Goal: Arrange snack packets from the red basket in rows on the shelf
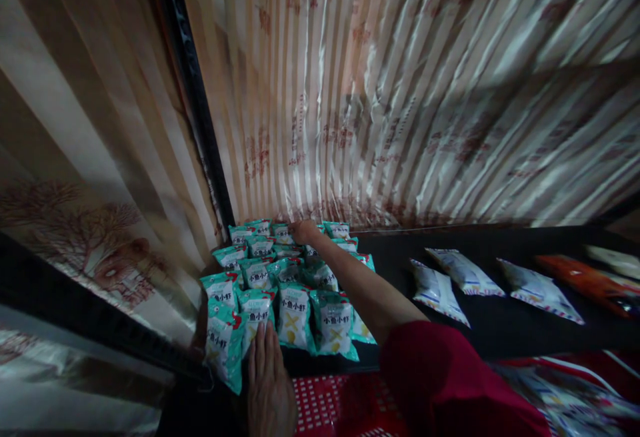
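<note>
Several teal and white snack bags (pixel 294 317) stand in rows on a black shelf (pixel 385 250). My left hand (pixel 270 377) lies with its fingers straight and side by side against the front of a snack bag (pixel 256 304) in the nearest row. Across the rows my right arm stretches to the back, where my right hand (pixel 305 230) is at a snack bag (pixel 283 233) in the rear row. The fingers of that hand are small and partly hidden, so whether they grip the bag cannot be made out.
White bags (pixel 443 290) and an orange bag (pixel 585 277) lie on the shelf to the right. Below the shelf edge is a red basket (pixel 330 397), with more packets (pixel 575 397) at lower right. Dark metal posts (pixel 195 90) and patterned curtains (pixel 400 90) enclose the shelf.
</note>
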